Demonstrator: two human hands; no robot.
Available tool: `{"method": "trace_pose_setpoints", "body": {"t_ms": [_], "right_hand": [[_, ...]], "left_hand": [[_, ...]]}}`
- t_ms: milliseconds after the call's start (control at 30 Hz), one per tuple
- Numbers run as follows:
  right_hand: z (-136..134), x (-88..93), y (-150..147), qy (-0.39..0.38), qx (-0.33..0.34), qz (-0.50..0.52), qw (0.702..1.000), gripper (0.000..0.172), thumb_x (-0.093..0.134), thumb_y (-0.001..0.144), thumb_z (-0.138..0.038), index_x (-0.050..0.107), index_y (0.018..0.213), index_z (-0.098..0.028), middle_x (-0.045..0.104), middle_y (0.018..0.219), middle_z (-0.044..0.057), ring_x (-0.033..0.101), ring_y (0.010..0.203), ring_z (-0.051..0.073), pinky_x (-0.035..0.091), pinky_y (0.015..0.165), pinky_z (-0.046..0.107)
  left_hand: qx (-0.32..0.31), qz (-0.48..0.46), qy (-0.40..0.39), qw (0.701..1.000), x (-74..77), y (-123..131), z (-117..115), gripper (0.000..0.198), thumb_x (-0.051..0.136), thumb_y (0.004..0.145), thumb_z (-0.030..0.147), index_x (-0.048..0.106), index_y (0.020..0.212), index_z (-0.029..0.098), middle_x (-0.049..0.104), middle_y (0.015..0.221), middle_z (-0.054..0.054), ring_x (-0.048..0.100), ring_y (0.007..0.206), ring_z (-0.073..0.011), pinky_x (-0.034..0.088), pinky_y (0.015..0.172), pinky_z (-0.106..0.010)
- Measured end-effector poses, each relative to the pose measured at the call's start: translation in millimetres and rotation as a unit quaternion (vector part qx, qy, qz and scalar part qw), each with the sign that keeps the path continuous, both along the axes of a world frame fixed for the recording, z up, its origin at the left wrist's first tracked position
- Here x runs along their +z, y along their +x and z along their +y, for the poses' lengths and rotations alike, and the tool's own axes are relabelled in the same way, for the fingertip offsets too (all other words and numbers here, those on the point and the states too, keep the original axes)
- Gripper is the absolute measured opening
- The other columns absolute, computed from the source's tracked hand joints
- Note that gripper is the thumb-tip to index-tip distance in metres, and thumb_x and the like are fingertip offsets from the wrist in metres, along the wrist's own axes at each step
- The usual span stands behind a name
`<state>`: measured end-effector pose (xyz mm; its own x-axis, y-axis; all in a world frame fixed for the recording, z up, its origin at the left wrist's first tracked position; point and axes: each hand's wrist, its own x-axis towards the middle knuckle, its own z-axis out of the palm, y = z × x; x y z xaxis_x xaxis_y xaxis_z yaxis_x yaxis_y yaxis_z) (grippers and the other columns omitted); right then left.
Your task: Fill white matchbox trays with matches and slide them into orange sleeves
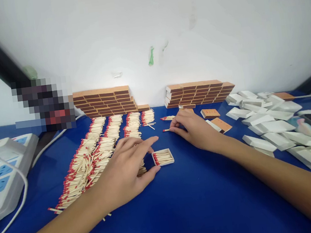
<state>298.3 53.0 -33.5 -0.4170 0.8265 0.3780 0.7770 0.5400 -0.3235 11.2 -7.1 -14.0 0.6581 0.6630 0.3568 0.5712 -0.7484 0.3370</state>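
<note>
Here, just right of the left hand (125,163): one white matchbox tray (165,164) bearing red-tipped matches (163,157), heads leftward. Left hand: half spread, thumb at the tray's near corner; whether gripping, I cannot tell. Right hand (192,129): thumb and forefinger pinching a single match (165,130).

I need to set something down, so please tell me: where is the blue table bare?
The widest bare patch of the blue table lies between the left forearm and right forearm, nearer than the match-filled tray. A smaller one separates the power strip from the match rows. White trays crowd the right side; stacked matchboxes crowd the back.
</note>
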Motion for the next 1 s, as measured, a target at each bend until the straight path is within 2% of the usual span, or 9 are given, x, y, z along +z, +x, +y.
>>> {"method": "trace_pose_setpoints", "body": {"t_ms": [233,367,433,567,633,733,1000], "right_hand": [[-41.4,23.3,-26.8,-0.011,0.076,0.015,0.997,0.009,0.060,0.105,-0.024,0.063,0.097,-0.022,0.065,0.099,0.007,0.058,0.096,0.025,0.048,0.081,0.038],[-60.1,28.7,-40.0,-0.043,0.121,-0.008,0.992,0.009,0.059,0.105,-0.020,0.064,0.098,-0.020,0.066,0.100,0.007,0.058,0.095,0.023,0.050,0.083,0.038],[-56.9,28.4,-37.5,-0.047,0.117,0.004,0.992,0.010,0.059,0.105,-0.022,0.066,0.098,-0.020,0.067,0.099,0.007,0.059,0.095,0.023,0.050,0.082,0.037],[-27.1,18.6,-16.2,0.024,0.029,0.026,0.999,0.014,0.056,0.105,-0.024,0.069,0.104,-0.021,0.069,0.099,0.009,0.061,0.096,0.026,0.050,0.087,0.043],[-9.7,10.0,-3.8,0.065,0.004,-0.002,0.998,0.021,0.055,0.104,-0.025,0.071,0.117,-0.020,0.070,0.107,0.012,0.058,0.103,0.030,0.049,0.094,0.049],[6.9,-1.2,8.1,0.075,-0.027,-0.048,0.996,0.027,0.055,0.104,-0.028,0.074,0.119,-0.017,0.069,0.106,0.015,0.054,0.105,0.033,0.048,0.097,0.053],[9.0,-7.0,8.7,0.082,-0.026,-0.043,0.995,0.026,0.053,0.104,-0.030,0.076,0.113,-0.018,0.068,0.101,0.014,0.055,0.100,0.032,0.050,0.092,0.052]], "left_hand": [[0.012,0.000,0.017,1.000,-0.4,-1.4,0.9,0.062,0.072,0.099,0.031,0.044,0.154,0.027,0.074,0.122,-0.006,0.060,0.124,-0.0296,0.043,0.112,-0.052],[0.011,-0.001,0.019,1.000,-0.9,-0.8,1.1,0.062,0.071,0.099,0.030,0.044,0.154,0.026,0.074,0.121,-0.006,0.060,0.124,-0.0292,0.043,0.112,-0.052],[0.012,-0.003,0.017,1.000,-1.5,-0.8,0.9,0.062,0.071,0.099,0.030,0.044,0.154,0.027,0.074,0.121,-0.006,0.060,0.125,-0.0293,0.043,0.112,-0.052],[0.006,-0.007,0.009,1.000,-1.5,-0.8,0.3,0.062,0.071,0.098,0.029,0.045,0.154,0.027,0.074,0.121,-0.006,0.059,0.124,-0.0292,0.044,0.112,-0.051],[0.004,-0.006,0.004,1.000,-1.0,-0.7,0.0,0.061,0.071,0.098,0.029,0.045,0.154,0.026,0.074,0.121,-0.006,0.059,0.125,-0.0290,0.044,0.113,-0.051],[0.003,-0.004,0.000,1.000,-0.3,-0.5,-0.4,0.061,0.070,0.099,0.030,0.045,0.154,0.026,0.073,0.122,-0.007,0.058,0.126,-0.0289,0.043,0.114,-0.051],[0.004,-0.004,0.000,1.000,0.8,-0.7,-1.6,0.059,0.069,0.099,0.030,0.045,0.154,0.027,0.072,0.121,-0.008,0.059,0.127,-0.0296,0.045,0.112,-0.053]]}}
